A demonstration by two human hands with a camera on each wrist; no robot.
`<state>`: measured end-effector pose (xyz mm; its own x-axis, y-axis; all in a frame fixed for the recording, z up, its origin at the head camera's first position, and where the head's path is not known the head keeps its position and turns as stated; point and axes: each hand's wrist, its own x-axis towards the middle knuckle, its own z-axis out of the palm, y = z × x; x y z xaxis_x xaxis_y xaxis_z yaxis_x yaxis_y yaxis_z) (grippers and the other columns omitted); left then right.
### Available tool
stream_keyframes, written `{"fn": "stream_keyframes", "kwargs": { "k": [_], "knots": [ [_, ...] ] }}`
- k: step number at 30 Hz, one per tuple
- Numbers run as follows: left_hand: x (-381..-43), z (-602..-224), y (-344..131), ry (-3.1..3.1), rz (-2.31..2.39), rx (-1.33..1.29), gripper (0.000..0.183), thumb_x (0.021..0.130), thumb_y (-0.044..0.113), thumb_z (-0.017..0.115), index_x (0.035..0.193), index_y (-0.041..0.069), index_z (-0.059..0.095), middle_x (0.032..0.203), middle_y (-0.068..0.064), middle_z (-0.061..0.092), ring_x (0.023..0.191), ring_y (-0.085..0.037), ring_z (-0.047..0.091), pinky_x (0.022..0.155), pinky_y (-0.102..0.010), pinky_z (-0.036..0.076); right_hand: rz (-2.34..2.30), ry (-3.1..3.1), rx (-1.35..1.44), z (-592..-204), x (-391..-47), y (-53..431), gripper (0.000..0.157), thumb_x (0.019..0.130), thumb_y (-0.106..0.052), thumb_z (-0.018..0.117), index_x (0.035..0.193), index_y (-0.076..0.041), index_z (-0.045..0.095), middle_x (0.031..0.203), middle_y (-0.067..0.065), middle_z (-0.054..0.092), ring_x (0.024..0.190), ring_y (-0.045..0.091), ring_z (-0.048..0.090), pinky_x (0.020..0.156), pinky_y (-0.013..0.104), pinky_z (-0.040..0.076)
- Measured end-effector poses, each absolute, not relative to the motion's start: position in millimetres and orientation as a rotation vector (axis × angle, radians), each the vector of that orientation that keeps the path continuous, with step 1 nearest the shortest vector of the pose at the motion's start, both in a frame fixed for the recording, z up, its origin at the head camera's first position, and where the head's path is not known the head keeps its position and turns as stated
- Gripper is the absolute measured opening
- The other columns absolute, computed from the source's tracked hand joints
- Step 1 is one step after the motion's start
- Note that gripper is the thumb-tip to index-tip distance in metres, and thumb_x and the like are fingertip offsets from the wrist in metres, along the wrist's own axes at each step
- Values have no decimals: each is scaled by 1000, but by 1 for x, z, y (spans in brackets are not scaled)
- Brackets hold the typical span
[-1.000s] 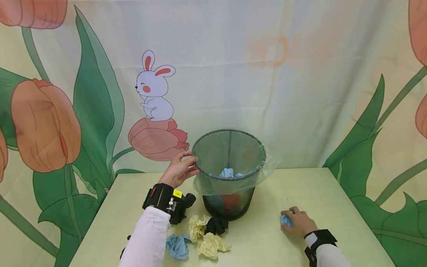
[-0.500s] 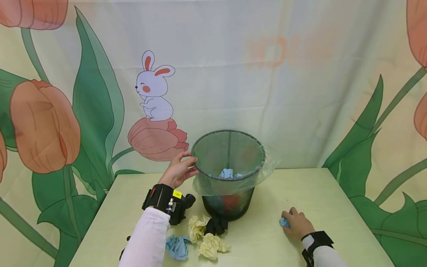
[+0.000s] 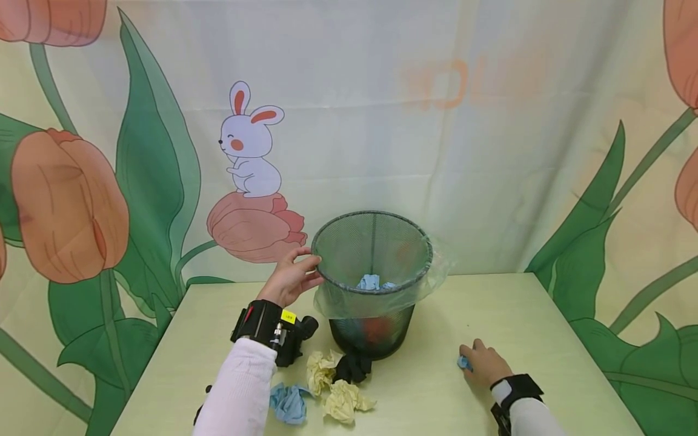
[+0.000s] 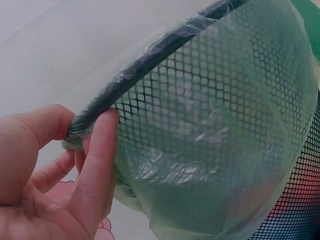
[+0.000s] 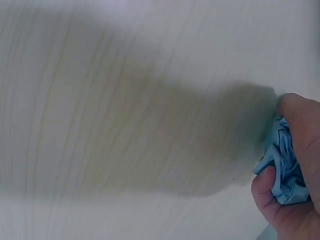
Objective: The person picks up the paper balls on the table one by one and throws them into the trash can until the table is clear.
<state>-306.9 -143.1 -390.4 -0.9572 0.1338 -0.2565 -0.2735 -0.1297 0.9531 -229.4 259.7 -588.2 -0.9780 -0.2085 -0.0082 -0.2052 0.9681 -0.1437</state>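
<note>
A person grips a crumpled blue paper wad [image 5: 286,165] in the curled fingers of the right hand [image 3: 487,366], over the right half of a pale tabletop [image 3: 501,309], nearer its right edge than its left. The wad is too bunched to show a clear long axis; one pointed fold juts out between the digits. Whether it touches the surface cannot be told.

The left hand [image 3: 289,280] pinches the left side of the rim of a black mesh wastebasket [image 3: 402,332], fingers bent over the green plastic liner [image 3: 340,304]. The wastebasket stands upright near the middle of the tabletop's back edge, its long axis vertical and its mouth facing up, with blue paper [image 3: 369,282] inside.

A black wad [image 3: 353,367], two yellow wads [image 3: 338,393] and another blue wad [image 3: 289,404] lie in front of it. Behind the back edge hangs a backdrop [image 3: 382,121] of tulips and a white rabbit [image 3: 254,172].
</note>
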Motion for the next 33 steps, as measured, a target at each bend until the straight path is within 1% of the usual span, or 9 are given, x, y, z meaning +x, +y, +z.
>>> {"fn": "stream_keyframes", "kwargs": {
  "k": [4, 8, 11, 17, 22, 27, 29, 33],
  "knots": [
    [-307, -389, -143, 1860, 2171, -157, 49, 92, 12, 53, 135, 10, 30, 100, -12, 44, 70, -14, 53, 67, -22, 55, -203, 3111, -349, -581, -233, 263, 26, 76, -14, 73, 96, -11, 56, 84, 12, 47, 59, 24, 46, 50, 38, 45],
    [-308, -387, -144, 1850, 2172, -156, 48, 92, 12, 53, 135, 10, 30, 103, -13, 44, 69, -14, 53, 67, -22, 55, -212, 3150, -390, -571, -236, 265, 28, 75, -11, 73, 97, -10, 57, 84, 14, 48, 57, 24, 47, 49, 37, 46],
    [-309, -387, -144, 1846, 2172, -151, 47, 92, 12, 53, 134, 9, 31, 103, -14, 44, 69, -14, 53, 67, -22, 55, -207, 3182, -418, -562, -239, 266, 26, 76, -9, 72, 96, -10, 56, 83, 14, 48, 55, 24, 47, 47, 36, 46],
    [-311, -387, -146, 1852, 2156, -153, 47, 93, 13, 53, 134, 10, 31, 99, -11, 44, 69, -14, 53, 68, -22, 55, -198, 3221, -444, -544, -249, 268, 22, 77, -10, 71, 92, -11, 54, 81, 12, 46, 54, 22, 43, 46, 33, 43],
    [-311, -387, -146, 1855, 2153, -154, 47, 92, 13, 54, 134, 10, 31, 97, -10, 44, 69, -14, 53, 68, -22, 55, -193, 3229, -450, -530, -257, 268, 21, 78, -13, 71, 91, -12, 54, 81, 12, 46, 54, 21, 44, 45, 31, 43],
    [-311, -387, -146, 1850, 2153, -155, 47, 92, 12, 53, 134, 10, 31, 96, -9, 44, 69, -14, 53, 68, -22, 55, -232, 3222, -487, -518, -261, 268, 20, 78, -9, 68, 90, -9, 52, 82, 14, 46, 53, 22, 44, 46, 32, 43],
    [-311, -387, -146, 1850, 2153, -154, 47, 92, 12, 53, 134, 10, 31, 96, -9, 44, 69, -14, 53, 68, -22, 55, -212, 3236, -537, -514, -264, 269, 20, 79, -11, 67, 91, -9, 51, 81, 14, 46, 53, 21, 44, 46, 32, 43],
    [-311, -388, -146, 1851, 2154, -148, 47, 92, 12, 54, 133, 10, 31, 95, -9, 44, 69, -14, 53, 67, -22, 55, -188, 3224, -537, -503, -270, 269, 19, 81, -12, 66, 93, -9, 52, 81, 13, 47, 53, 22, 45, 48, 34, 44]
  ]
}}
